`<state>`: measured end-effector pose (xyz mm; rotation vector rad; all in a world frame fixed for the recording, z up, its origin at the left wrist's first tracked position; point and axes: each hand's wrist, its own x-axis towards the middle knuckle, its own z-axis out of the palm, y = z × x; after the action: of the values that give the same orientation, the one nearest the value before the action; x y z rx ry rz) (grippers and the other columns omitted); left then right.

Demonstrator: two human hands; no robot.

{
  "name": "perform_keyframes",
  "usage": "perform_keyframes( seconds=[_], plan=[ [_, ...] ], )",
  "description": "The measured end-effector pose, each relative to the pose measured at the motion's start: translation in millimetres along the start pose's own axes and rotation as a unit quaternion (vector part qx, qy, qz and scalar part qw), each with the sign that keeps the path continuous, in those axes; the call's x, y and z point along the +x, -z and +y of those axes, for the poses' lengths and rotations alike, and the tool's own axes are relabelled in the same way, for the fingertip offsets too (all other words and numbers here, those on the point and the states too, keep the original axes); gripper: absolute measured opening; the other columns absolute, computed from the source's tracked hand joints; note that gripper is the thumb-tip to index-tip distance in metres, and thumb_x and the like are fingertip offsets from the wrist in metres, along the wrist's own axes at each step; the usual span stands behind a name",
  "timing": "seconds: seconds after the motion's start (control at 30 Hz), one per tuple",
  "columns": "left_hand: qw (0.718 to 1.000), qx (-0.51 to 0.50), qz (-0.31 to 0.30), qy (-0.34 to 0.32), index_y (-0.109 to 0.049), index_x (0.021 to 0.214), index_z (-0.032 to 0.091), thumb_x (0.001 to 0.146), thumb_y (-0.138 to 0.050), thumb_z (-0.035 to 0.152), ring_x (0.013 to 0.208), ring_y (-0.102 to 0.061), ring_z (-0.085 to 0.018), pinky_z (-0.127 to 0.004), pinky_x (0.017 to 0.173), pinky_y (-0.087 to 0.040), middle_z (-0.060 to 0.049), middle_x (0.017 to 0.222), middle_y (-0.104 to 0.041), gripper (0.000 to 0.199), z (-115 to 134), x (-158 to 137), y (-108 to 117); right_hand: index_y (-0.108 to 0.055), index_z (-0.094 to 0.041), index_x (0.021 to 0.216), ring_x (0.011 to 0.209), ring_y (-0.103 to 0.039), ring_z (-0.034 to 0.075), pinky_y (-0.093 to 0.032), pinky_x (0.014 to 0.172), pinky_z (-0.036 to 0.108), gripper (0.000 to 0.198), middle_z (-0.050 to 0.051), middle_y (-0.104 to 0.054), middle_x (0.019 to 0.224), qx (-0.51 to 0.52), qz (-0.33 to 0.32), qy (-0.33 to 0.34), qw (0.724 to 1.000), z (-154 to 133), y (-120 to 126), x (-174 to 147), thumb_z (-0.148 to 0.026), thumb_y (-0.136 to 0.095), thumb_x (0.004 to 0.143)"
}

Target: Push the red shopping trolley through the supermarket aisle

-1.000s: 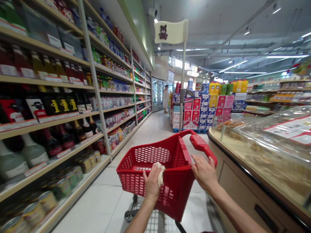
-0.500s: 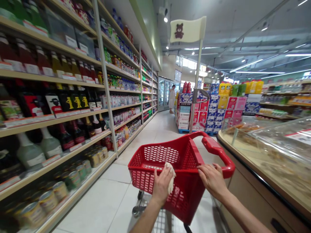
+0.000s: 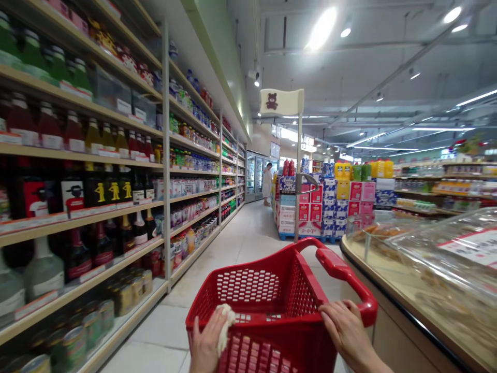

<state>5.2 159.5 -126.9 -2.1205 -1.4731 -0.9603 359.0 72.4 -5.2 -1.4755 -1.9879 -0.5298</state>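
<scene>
A red plastic shopping cart (image 3: 279,336) with honeycomb-holed walls stands right in front of me, its basket bare inside. My left hand (image 3: 207,336) presses a cream-coloured cloth (image 3: 225,324) against the near side rim, close to the front left corner. Around the rim near the handle, my right hand (image 3: 345,326) has its fingers curled over the edge. The cart's curved red handle (image 3: 345,264) rises just beyond that hand. A pole on the cart carries a cream flag (image 3: 281,101) with a brown bear.
Shelves of bottles and cans (image 3: 112,207) line the left side. A glass-topped food counter (image 3: 435,269) runs close along the right. Stacked drink cartons (image 3: 310,207) stand ahead, and a person (image 3: 267,184) in light clothes is farther down the tiled aisle (image 3: 229,235).
My left hand has slid the cloth along the rim toward the cart's front left corner. The right hand stays on the rim. My view has tilted up, so the cart sits lower.
</scene>
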Motion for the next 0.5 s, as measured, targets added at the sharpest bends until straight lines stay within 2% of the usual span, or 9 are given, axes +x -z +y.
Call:
perform_keyframes(
  seconds=[0.07,0.13,0.17,0.2,0.3,0.33,0.37,0.5],
  plan=[
    [0.989,0.018,-0.004,0.145,-0.05,0.114,0.031,0.075,-0.04,0.022,0.103,-0.054,-0.02,-0.052,0.098,-0.024,-0.002,0.119,-0.055,0.041,-19.3,-6.6,1.4,-0.059,-0.024,0.084,0.075,-0.057,0.014,-0.027,0.082,0.034,0.024,-0.001,-0.065,0.081,-0.001,0.007,-0.002,1.0,-0.8,-0.9,-1.0,-0.024,-0.035,0.086],
    [0.972,0.035,0.006,0.231,-0.051,0.114,0.027,0.077,-0.036,0.021,0.103,-0.054,-0.022,-0.058,0.095,-0.024,-0.005,0.12,-0.054,0.04,-26.6,-11.2,-0.6,-0.058,-0.024,0.083,0.073,-0.056,0.013,-0.027,0.082,0.033,0.023,-0.001,-0.064,0.079,-0.001,0.022,0.003,1.0,-0.7,-3.2,-2.2,-0.024,-0.035,0.086],
    [0.973,0.037,0.009,0.227,-0.051,0.114,0.026,0.077,-0.034,0.02,0.104,-0.054,-0.022,-0.058,0.094,-0.024,-0.006,0.12,-0.053,0.041,-24.3,-12.5,-3.0,-0.058,-0.024,0.082,0.072,-0.056,0.013,-0.027,0.081,0.033,0.022,-0.002,-0.064,0.078,0.0,0.03,0.011,1.0,-0.2,-4.3,-2.7,-0.024,-0.036,0.085],
    [0.981,0.032,0.009,0.189,-0.05,0.114,0.026,0.077,-0.033,0.017,0.106,-0.053,-0.021,-0.056,0.095,-0.025,-0.006,0.12,-0.053,0.042,-19.3,-13.4,-5.8,-0.058,-0.025,0.083,0.071,-0.056,0.013,-0.027,0.08,0.032,0.021,-0.002,-0.064,0.077,0.0,0.035,0.022,0.999,0.4,-5.1,-3.0,-0.024,-0.037,0.085],
    [1.0,0.009,0.002,0.013,-0.047,0.117,0.031,0.073,-0.035,0.012,0.109,-0.05,-0.016,-0.045,0.099,-0.026,-0.001,0.121,-0.052,0.049,-7.9,-17.3,-12.3,-0.058,-0.025,0.086,0.071,-0.056,0.013,-0.028,0.08,0.032,0.021,-0.002,-0.064,0.078,-0.003,0.04,0.043,0.998,1.5,-4.3,-3.9,-0.024,-0.037,0.085],
    [1.0,0.007,0.006,-0.016,-0.046,0.118,0.032,0.072,-0.036,0.013,0.109,-0.05,-0.015,-0.043,0.1,-0.025,0.0,0.121,-0.052,0.05,-10.1,-19.6,-12.3,-0.058,-0.025,0.087,0.073,-0.056,0.013,-0.028,0.081,0.032,0.022,-0.001,-0.064,0.08,-0.005,0.041,0.045,0.998,0.9,-3.1,-4.1,-0.023,-0.036,0.085],
    [1.0,0.013,0.018,-0.008,-0.046,0.117,0.032,0.072,-0.037,0.014,0.108,-0.051,-0.016,-0.043,0.1,-0.025,0.0,0.121,-0.053,0.049,-15.5,-22.1,-11.2,-0.058,-0.025,0.088,0.075,-0.056,0.014,-0.028,0.081,0.032,0.023,-0.001,-0.064,0.082,-0.006,0.043,0.044,0.998,-0.2,-1.7,-4.3,-0.023,-0.035,0.086],
    [0.979,0.062,0.075,0.179,-0.053,0.109,0.031,0.074,-0.035,0.023,0.098,-0.058,-0.022,-0.056,0.093,-0.029,-0.002,0.114,-0.058,0.04,-33.3,-26.8,-0.5,-0.059,-0.025,0.086,0.073,-0.056,0.014,-0.028,0.081,0.033,0.025,0.0,-0.064,0.08,-0.001,0.051,0.026,0.998,-8.5,1.5,-4.1,-0.023,-0.034,0.086]
  ],
)
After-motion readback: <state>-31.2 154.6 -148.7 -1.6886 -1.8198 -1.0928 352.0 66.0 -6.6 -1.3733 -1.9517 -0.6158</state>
